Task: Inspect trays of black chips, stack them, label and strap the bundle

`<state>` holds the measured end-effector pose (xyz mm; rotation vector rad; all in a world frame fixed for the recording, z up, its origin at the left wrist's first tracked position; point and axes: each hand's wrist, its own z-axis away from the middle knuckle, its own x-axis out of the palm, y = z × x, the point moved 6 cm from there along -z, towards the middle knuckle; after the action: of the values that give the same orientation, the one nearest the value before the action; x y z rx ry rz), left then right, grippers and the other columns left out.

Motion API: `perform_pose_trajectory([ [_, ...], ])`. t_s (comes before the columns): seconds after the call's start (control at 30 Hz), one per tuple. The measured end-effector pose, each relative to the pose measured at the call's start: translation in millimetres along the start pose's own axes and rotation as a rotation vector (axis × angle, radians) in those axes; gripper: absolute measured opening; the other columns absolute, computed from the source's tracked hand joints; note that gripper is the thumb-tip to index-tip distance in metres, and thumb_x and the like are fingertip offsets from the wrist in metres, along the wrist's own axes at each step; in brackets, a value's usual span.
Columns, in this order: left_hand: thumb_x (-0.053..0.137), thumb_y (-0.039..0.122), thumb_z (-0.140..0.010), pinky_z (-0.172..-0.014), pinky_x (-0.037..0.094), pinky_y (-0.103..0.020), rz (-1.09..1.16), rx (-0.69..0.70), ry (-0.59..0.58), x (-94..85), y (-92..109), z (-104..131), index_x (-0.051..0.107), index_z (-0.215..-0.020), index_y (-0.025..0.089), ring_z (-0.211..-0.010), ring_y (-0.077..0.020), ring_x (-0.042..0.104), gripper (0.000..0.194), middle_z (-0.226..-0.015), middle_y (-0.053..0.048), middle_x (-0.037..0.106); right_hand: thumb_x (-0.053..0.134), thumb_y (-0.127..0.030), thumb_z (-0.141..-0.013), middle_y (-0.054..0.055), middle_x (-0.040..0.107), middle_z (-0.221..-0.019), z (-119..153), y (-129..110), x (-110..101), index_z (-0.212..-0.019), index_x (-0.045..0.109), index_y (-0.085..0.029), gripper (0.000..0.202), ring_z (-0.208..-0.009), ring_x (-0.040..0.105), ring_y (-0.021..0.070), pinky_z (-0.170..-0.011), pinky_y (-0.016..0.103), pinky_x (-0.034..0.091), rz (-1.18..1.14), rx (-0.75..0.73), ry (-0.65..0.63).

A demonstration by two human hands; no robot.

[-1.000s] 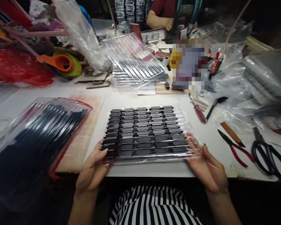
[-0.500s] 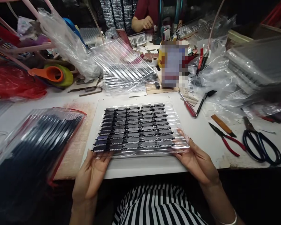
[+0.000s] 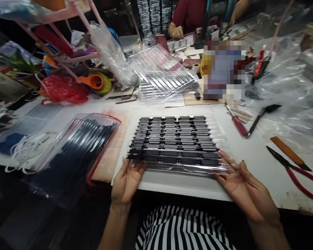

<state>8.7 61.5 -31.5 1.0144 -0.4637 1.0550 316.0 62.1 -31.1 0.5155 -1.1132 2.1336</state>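
Holding a clear plastic tray (image 3: 219,131) lined with rows of black parts (image 3: 178,142) over the white surface (image 3: 169,182), the person I'm watching has the left hand (image 3: 126,184) with fingers grasping the tray's near left corner, the right hand's (image 3: 250,191) grasping its near right; red-handled pliers (image 3: 285,164) lie to the tray's right

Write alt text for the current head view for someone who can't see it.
A person's left hand and right hand hold the near corners of a clear plastic tray with rows of black parts over a white table. Dark pieces in plastic lie to the left, red-handled pliers to the right, another person beyond.
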Motion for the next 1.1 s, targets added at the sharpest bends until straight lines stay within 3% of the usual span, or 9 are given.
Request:
perform_pose_trajectory([
  [0.13, 0.028, 0.022, -0.097, -0.094, 0.047, -0.043, 0.014, -0.001, 0.009, -1.4, -1, 1, 0.068, -0.101, 0.018, -0.101, -0.0211, 0.063, 0.040, -0.100, -0.007, 0.070, 0.043, -0.043, -0.090, 0.004, 0.047, -0.139, 0, 1, -5, -0.122, 0.059, -0.025, 0.040, -0.124, 0.047, 0.0216, -0.086, 0.029, 0.055, 0.095, -0.033, 0.066],
  [0.3, 0.030, 0.024, -0.097, -0.094, 0.046, -0.045, 0.024, -0.014, -0.060, -1.3, 1, 3, 0.068, -0.097, 0.019, -0.096, -0.0206, 0.065, 0.038, -0.099, -0.006, 0.070, 0.044, -0.044, -0.088, 0.004, 0.042, -0.143, 2, 0, -5, -0.120, 0.060, -0.025, 0.040, -0.125, 0.047, 0.0237, -0.081, 0.027, 0.056, 0.159, -0.049, 0.104],
  [0.57, 0.033, 0.039, -0.095, -0.097, 0.041, -0.051, -0.099, -0.106, -0.227, 4.7, -2, 6, 0.063, -0.112, 0.019, -0.103, -0.0267, 0.063, 0.040, -0.104, -0.011, 0.069, 0.045, -0.039, -0.087, 0.010, 0.053, -0.133, 10, -2, -8, -0.125, 0.056, -0.026, 0.041, -0.118, 0.052, 0.0286, -0.085, 0.039, 0.056, 0.168, 0.033, 0.026],
  [0.83, 0.030, 0.036, -0.096, -0.094, 0.044, -0.047, -0.093, -0.077, -0.189, 4.5, 0, 2, 0.066, -0.105, 0.019, -0.100, -0.0243, 0.064, 0.040, -0.101, -0.010, 0.071, 0.046, -0.040, -0.088, 0.013, 0.062, -0.120, 3, -6, -10, -0.105, 0.068, -0.018, 0.035, -0.109, 0.059, 0.0267, -0.087, 0.037, 0.054, 0.229, -0.101, 0.096],
  [1.1, 0.029, 0.032, -0.096, -0.093, 0.046, -0.045, -0.092, -0.053, -0.148, 4.2, 1, 1, 0.067, -0.102, 0.018, -0.097, -0.0231, 0.065, 0.041, -0.101, -0.011, 0.070, 0.051, -0.042, -0.088, 0.009, 0.065, -0.115, 3, -4, -7, -0.102, 0.069, -0.020, 0.032, -0.109, 0.059, 0.0213, -0.100, 0.037, 0.045, 0.216, -0.180, 0.050],
])
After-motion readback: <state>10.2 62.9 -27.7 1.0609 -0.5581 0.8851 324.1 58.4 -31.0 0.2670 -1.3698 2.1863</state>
